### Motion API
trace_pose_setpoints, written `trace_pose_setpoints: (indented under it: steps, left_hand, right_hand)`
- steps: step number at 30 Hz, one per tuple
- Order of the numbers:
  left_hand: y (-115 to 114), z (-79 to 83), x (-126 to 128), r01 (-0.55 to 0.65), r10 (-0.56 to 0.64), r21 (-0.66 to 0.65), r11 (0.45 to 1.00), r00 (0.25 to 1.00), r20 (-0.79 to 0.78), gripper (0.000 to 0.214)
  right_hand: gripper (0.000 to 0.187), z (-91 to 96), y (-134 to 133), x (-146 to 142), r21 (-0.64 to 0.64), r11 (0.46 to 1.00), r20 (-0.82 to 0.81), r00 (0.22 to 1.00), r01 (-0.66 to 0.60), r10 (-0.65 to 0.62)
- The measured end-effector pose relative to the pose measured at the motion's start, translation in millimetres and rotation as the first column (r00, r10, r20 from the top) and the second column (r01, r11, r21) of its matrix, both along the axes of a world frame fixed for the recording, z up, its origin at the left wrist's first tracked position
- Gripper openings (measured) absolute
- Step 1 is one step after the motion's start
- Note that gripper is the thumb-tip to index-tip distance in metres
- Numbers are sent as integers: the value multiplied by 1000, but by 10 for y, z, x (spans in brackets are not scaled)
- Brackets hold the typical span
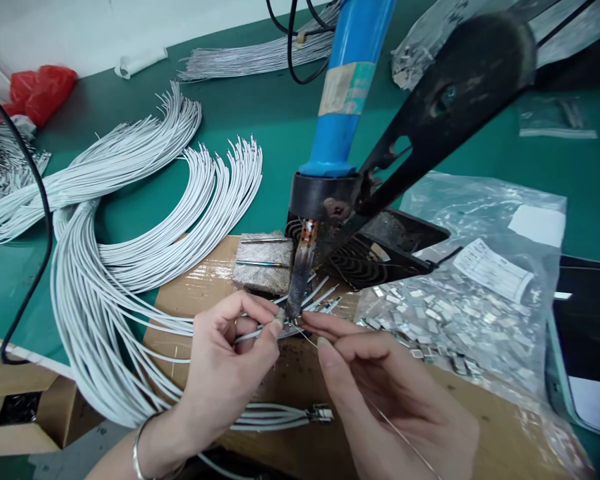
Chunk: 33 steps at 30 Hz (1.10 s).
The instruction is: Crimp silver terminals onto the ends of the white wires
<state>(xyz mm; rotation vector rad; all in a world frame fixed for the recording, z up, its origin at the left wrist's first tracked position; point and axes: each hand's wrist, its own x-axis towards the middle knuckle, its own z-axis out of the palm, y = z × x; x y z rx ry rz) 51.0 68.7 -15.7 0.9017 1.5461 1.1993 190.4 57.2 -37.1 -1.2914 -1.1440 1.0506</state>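
Observation:
My left hand (230, 360) pinches a white wire (250, 335) between thumb and forefinger, its end held under the tip (300, 283) of a blue-handled soldering iron (347, 93) fixed in a black stand (430, 113). My right hand (380, 393) pinches a thin strand of solder wire (405, 437) and feeds its end toward the same tip. Both sets of fingertips nearly meet just below the iron. A finished bundle of white wires with a metal terminal (320, 414) lies on the cardboard between my wrists.
Large bundles of white wires (130, 220) curve across the green table (280, 120) at left. A clear bag of small metal terminals (455, 313) lies at right. A black fan (380, 257) and a grey sponge block (263, 263) sit behind the iron. A cardboard sheet (500, 433) covers the front.

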Motion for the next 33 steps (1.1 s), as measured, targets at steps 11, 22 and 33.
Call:
trace_pose_setpoints:
  steps: [11,22,33]
  left_hand:
    - [13,4,-13,9,-9,9,1000,1000,24,14]
    - [23,29,-26,18,-18,4,1000,999,32,14]
    - [50,116,48,-31,36,-53,998,996,81,15]
  right_hand:
    - [17,-15,-10,-11,27,1000,-3,1000,6,-6]
    - [18,-5,2,-22,20,999,7,1000,27,-27]
    - [18,23,-19,-31,14,998,-10,998,55,-55]
